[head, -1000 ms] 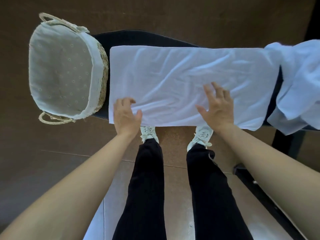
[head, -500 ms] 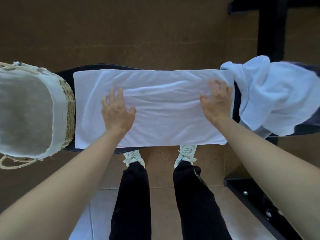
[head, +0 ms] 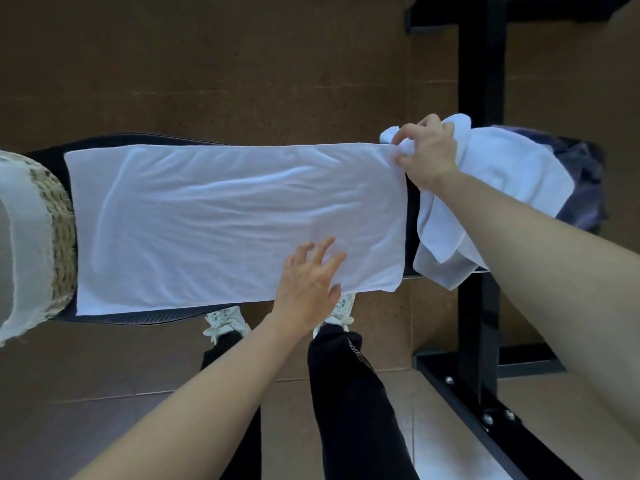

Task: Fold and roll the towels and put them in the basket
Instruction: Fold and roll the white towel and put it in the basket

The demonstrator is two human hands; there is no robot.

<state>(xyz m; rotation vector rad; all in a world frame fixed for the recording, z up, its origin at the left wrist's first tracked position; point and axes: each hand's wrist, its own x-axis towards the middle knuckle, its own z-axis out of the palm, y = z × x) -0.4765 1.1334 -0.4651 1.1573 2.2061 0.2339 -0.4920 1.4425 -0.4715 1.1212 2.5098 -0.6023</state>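
Towel (head: 225, 220): flat on bench (head: 104, 318), beside basket (head: 59, 237).
Left hand (head: 308, 285): fingers spread, on near edge.
Right hand (head: 427, 152): pinching far right corner.

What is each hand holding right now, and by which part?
The right hand pinches the flat towel at its far right corner. The left hand lies spread on its near right part, gripping nothing.

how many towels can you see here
2: the flat towel spread along the bench, and a crumpled towel heaped at its right end under the right hand. More may hide in that heap.
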